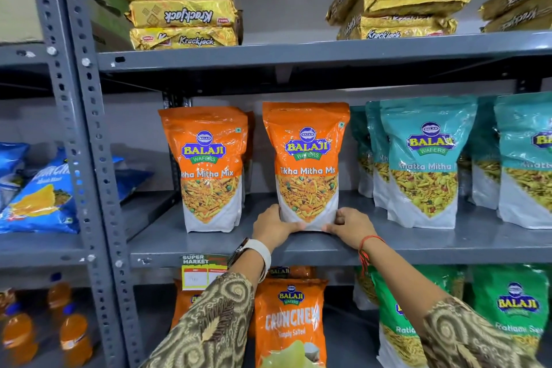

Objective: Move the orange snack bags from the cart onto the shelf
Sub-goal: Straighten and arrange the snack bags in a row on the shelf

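Note:
An orange Balaji Tikha Mitha Mix bag (306, 164) stands upright on the grey middle shelf (388, 245). My left hand (273, 227) grips its bottom left corner and my right hand (351, 225) grips its bottom right corner. A second orange bag (207, 167) of the same kind stands just to the left, with another one partly hidden behind it. The cart is out of view.
Teal Balaji bags (424, 161) stand in rows right of the held bag. Gold Krackjack packs (179, 9) are stacked on the shelf above. Below are an orange Crunchem bag (289, 323) and green bags (513, 308). Blue bags (38, 194) and orange bottles (74, 337) fill the left rack.

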Action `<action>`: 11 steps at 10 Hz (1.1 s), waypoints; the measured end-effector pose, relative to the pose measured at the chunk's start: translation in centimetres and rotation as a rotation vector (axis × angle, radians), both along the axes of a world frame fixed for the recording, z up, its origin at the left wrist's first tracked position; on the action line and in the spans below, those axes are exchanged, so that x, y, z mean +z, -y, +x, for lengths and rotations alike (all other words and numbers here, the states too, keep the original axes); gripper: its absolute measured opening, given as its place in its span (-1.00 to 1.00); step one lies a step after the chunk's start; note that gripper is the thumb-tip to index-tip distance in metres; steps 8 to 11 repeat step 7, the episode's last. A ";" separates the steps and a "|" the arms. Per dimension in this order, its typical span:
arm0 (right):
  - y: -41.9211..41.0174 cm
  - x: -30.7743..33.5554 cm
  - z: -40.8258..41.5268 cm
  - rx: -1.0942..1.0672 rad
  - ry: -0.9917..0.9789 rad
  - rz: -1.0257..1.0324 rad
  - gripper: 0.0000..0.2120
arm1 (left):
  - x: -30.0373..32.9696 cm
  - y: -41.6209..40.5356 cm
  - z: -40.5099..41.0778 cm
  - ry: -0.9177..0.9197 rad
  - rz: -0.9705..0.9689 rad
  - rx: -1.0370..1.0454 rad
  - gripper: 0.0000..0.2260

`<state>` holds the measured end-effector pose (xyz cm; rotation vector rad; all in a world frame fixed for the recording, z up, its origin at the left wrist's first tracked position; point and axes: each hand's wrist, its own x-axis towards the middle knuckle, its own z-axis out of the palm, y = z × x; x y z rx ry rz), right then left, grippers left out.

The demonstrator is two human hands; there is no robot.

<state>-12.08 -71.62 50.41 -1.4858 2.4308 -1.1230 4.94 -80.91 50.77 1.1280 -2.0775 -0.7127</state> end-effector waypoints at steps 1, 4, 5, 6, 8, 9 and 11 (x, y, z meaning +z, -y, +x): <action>0.1 -0.1 -0.1 -0.009 0.010 0.004 -0.66 | -0.1 0.1 -0.1 -0.013 0.003 -0.012 -0.36; -0.2 0.5 0.1 -0.020 0.047 0.039 -0.66 | 0.2 0.0 0.4 0.002 0.027 -0.065 -0.29; -0.6 0.9 0.2 -0.009 0.086 0.055 -0.64 | 0.4 0.2 0.8 0.041 0.038 -0.074 -0.15; -1.4 1.1 1.4 -0.047 0.178 -0.132 -0.24 | 0.7 -0.7 2.3 0.080 -0.100 -0.006 -0.12; -1.5 1.5 3.0 -0.141 0.124 -0.441 -0.30 | 1.5 -1.6 3.5 -0.012 -0.312 0.125 -0.32; -1.5 1.5 3.0 -0.141 0.124 -0.441 -0.30 | 1.5 -1.6 3.5 -0.012 -0.312 0.125 -0.32; -1.5 1.5 3.0 -0.141 0.124 -0.441 -0.30 | 1.5 -1.6 3.5 -0.012 -0.312 0.125 -0.32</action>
